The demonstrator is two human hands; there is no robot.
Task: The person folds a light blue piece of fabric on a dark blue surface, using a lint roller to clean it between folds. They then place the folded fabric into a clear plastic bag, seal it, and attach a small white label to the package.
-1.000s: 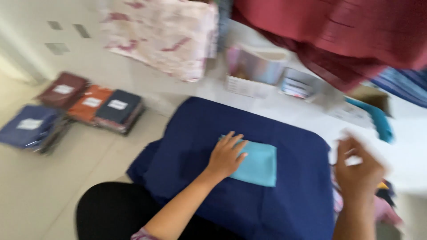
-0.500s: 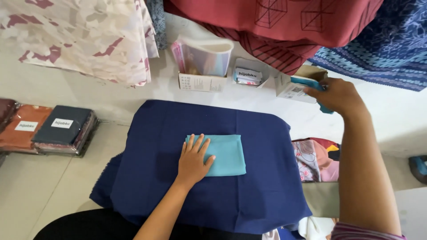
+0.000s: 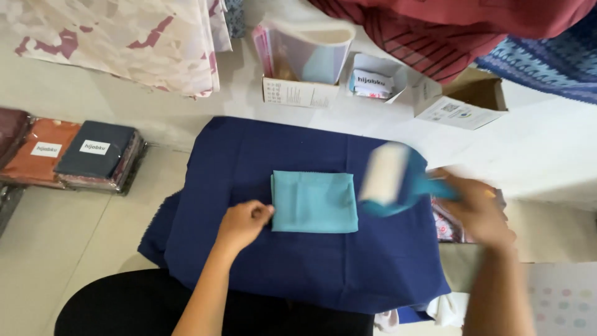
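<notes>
We are pinning the folded teal cloth, lying on the navy cloth, with our curled left hand; our right hand is gripping a lint roller, nearing its right edge—rolling not yet begun.

A pale tiled floor is seen, over which a navy cloth is spread flat. A folded teal cloth is laid on the navy cloth's middle. To the left, wrapped fabric packs are stacked on the floor. Beyond the navy cloth, open cardboard boxes are set on a white sheet.
</notes>
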